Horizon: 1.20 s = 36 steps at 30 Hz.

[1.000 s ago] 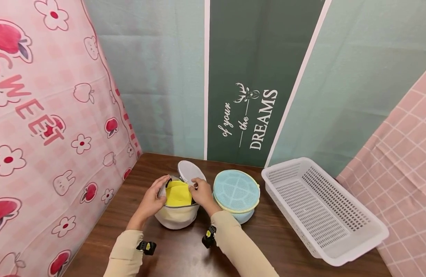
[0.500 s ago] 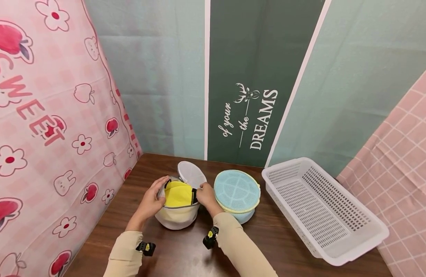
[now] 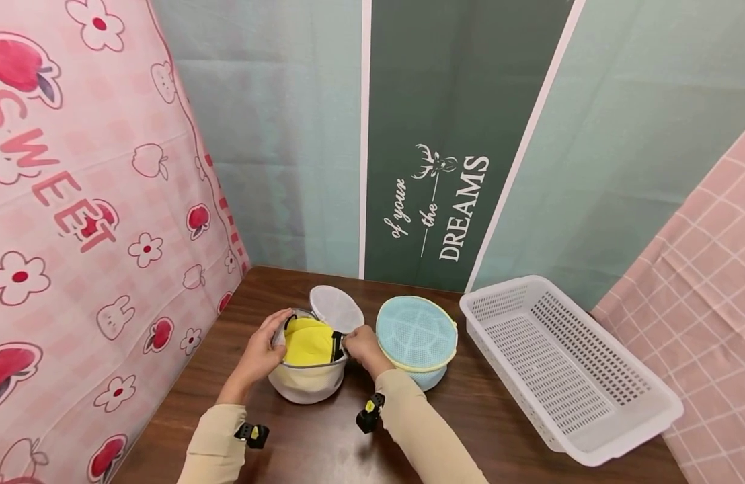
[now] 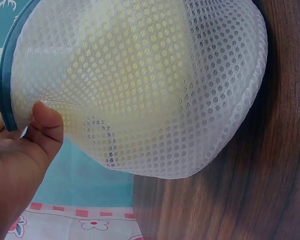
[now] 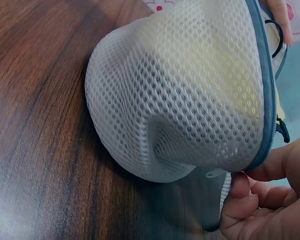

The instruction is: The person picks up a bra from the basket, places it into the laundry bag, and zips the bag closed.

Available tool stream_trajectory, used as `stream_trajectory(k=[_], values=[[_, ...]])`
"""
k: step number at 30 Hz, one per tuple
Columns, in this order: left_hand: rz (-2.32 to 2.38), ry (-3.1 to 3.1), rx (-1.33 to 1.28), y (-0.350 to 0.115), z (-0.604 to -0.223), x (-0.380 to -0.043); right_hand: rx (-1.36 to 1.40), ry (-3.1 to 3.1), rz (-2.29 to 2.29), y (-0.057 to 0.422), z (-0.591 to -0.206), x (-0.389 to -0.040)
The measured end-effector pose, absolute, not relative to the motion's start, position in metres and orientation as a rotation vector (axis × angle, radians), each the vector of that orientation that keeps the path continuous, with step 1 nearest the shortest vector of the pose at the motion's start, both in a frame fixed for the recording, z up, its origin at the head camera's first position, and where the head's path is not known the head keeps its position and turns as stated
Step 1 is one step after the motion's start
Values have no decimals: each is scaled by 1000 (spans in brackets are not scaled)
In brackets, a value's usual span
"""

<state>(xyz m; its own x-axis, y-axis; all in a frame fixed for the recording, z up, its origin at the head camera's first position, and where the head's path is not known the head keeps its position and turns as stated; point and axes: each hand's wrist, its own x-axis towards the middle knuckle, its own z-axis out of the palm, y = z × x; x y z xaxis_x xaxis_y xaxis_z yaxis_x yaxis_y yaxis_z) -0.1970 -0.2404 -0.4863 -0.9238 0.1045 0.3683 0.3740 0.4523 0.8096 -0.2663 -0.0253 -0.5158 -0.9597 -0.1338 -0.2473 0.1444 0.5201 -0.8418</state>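
A white mesh laundry bag with a grey zip edge stands on the table, its round lid folded back behind it. Inside lies a yellow fabric item with black cord or trim at its sides; its kind cannot be told. My left hand grips the bag's left rim, thumb outside on the mesh. At the right rim, close to the lid's hinge side, my right hand pinches the zip edge; a small zip pull shows beside the fingertips in the right wrist view.
Right of the bag stands a second mesh bag, blue with yellow trim, its lid on top. A white slotted plastic basket sits farther right on the brown wooden table. Printed cloths hang behind and at both sides.
My right hand has moved from the yellow item's edge rightward to the bag's rim, uncovering black trim on the item. The left hand stays on the left rim.
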Motion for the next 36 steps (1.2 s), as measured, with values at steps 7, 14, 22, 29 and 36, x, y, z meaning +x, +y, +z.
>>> stream_trajectory(k=[7, 14, 22, 29, 36], values=[[-1437, -2449, -432, -241, -488, -199, 15, 2496, -1394, -25, -515, -265], [-1480, -2459, -389, -238, -471, -191, -22, 2568, -1501, -30, -508, -266], [-1482, -2533, -318, -242, -468, -188, -131, 2632, -1557, -30, -498, -267], [-1472, -2612, -226, -250, -488, -193, -314, 2783, -1370, -28, -495, -269], [-1507, -2614, -149, -248, -487, -191, -398, 2787, -1354, -22, -482, -270]])
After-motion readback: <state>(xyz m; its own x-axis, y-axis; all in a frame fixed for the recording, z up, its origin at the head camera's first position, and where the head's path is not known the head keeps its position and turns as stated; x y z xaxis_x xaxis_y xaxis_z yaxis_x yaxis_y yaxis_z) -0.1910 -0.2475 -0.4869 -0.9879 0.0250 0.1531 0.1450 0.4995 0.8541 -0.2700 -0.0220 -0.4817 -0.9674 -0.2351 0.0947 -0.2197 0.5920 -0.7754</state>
